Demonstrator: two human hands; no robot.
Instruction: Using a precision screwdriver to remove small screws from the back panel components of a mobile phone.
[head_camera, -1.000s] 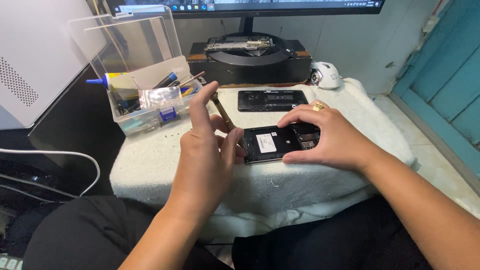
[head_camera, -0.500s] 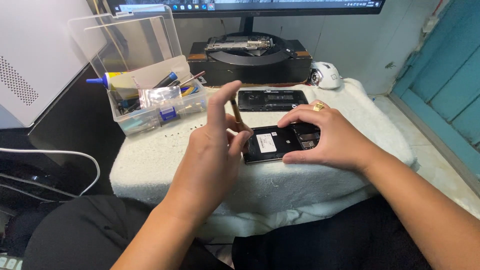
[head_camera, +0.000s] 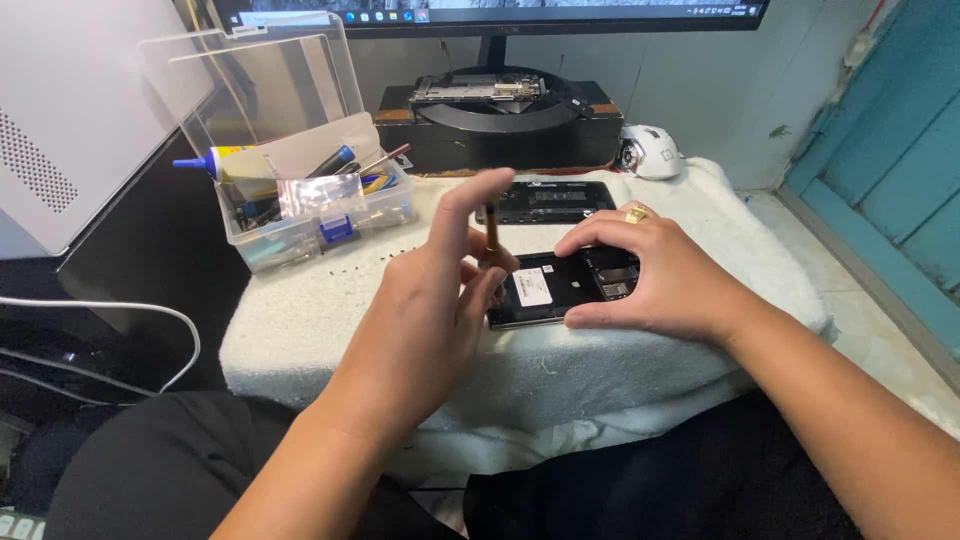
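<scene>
An opened black smartphone (head_camera: 550, 287) lies back-side up on a white towel (head_camera: 330, 300), its inner parts and a white label exposed. My right hand (head_camera: 655, 280), with a gold ring on one finger, rests over the phone's right end and holds it down. My left hand (head_camera: 435, 300) hovers at the phone's left end, pinching a thin brown-handled screwdriver (head_camera: 491, 228) upright between thumb and fingers, index finger raised. The tool's tip is hidden behind my fingers.
A second black phone part (head_camera: 555, 200) lies farther back on the towel. A clear plastic box (head_camera: 300, 215) of tools with its lid up stands at the left. Behind are a monitor stand on a black box (head_camera: 500, 120), a white mouse (head_camera: 650, 152) and a white cable (head_camera: 120, 310) at left.
My left hand has shifted right and slightly up with the screwdriver, closer to the phone's left end. My right hand has stayed on the phone.
</scene>
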